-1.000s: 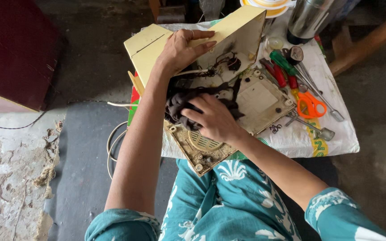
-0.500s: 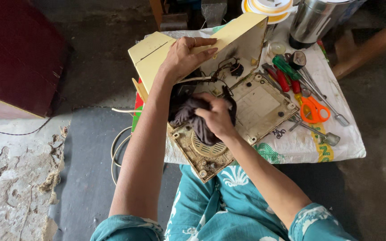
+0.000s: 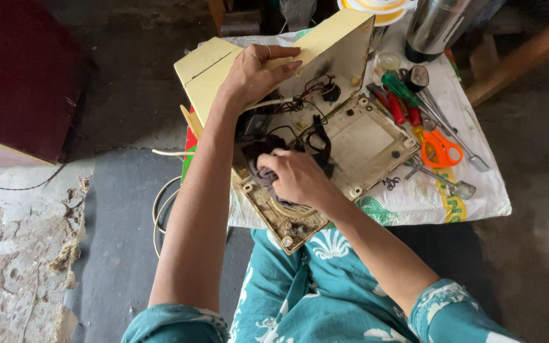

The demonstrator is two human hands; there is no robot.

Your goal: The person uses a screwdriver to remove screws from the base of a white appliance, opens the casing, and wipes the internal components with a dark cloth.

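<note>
An opened cream-coloured appliance lies on a small cloth-covered table. My left hand (image 3: 253,71) grips the raised cream cover (image 3: 325,51), holding it tilted up. The base plate (image 3: 363,136) lies flat beneath, dirty, with black wires (image 3: 306,105) running to the cover. My right hand (image 3: 297,176) is shut on a dark rag (image 3: 260,152) and presses it into the base near its front corner. Part of the rag is hidden under my fingers.
Right of the appliance lie orange-handled scissors (image 3: 440,147), red and green screwdrivers (image 3: 398,95) and metal tools. A steel container (image 3: 436,25) and a tape roll (image 3: 376,6) stand at the back. A white cable (image 3: 160,203) hangs at the left. A dark red box (image 3: 20,76) stands far left.
My right hand has slid the dark rag toward the front-left of the base. My left hand keeps hold of the raised cover.
</note>
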